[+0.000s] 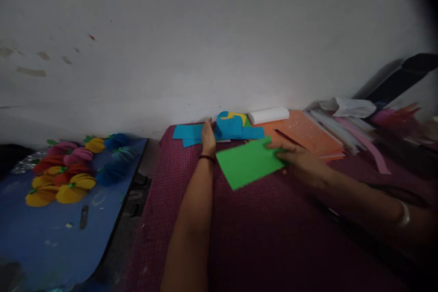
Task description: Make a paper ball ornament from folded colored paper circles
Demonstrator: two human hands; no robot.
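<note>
A rectangular sheet of green paper (pixel 251 163) is pinched at its right end by my right hand (pixel 297 159), raised over the cloth-covered surface. Further back, my left hand (pixel 208 139) reaches to the blue paper strips (pixel 188 132), edge-on, with its fingers stretched out. Beside its fingers, one blue strip (pixel 232 127) curls up in a loop. Pieces of yellow paper (pixel 239 117) show behind that loop. I cannot tell whether my left hand touches the strips.
Orange sheets (pixel 308 132), a pencil (pixel 285 137) and a white paper roll (pixel 268 115) lie along the wall (pixel 212 45). Pink strips (pixel 366 141) are at the right. On a blue table (pixel 51 246) at left sit several colourful paper ornaments (pixel 75 187) and a dark cutter-like object (pixel 84 217).
</note>
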